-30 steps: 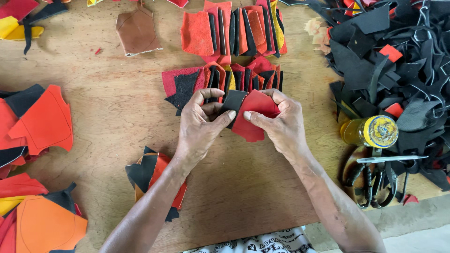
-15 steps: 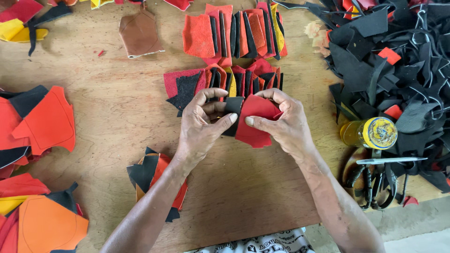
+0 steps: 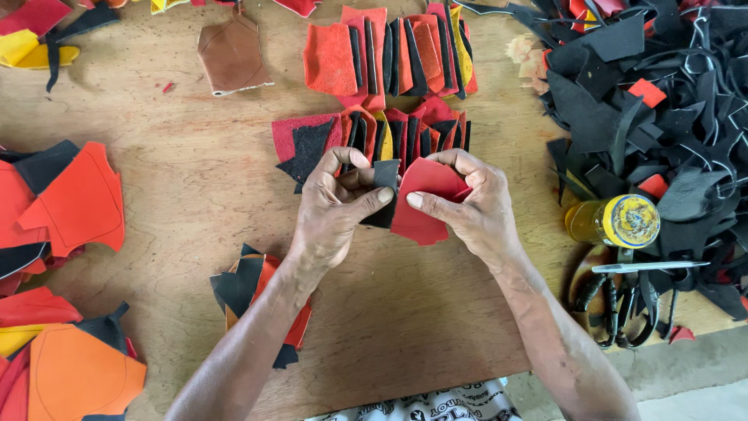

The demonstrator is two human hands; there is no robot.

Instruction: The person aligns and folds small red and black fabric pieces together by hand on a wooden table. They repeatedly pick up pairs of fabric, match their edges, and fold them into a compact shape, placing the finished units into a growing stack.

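Underneath, scuffed wooden table (image 3: 195, 195), scrap-strewn.

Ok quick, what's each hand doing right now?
Left hand: closed, pinching the black leather piece.
Right hand: closed, pinching the red leather piece.

Worn brown plywood tabletop (image 3: 195, 195), grain running left to right, surface scuffed and dull, fills nearly the whole view. Its near edge shows at the lower right, cut straight. Beyond that edge, a strip of pale grey concrete floor (image 3: 686, 390), bare and slightly mottled. Light is even and soft, daylight-like, with only faint short shadows on the wood. No walls or windows within view.
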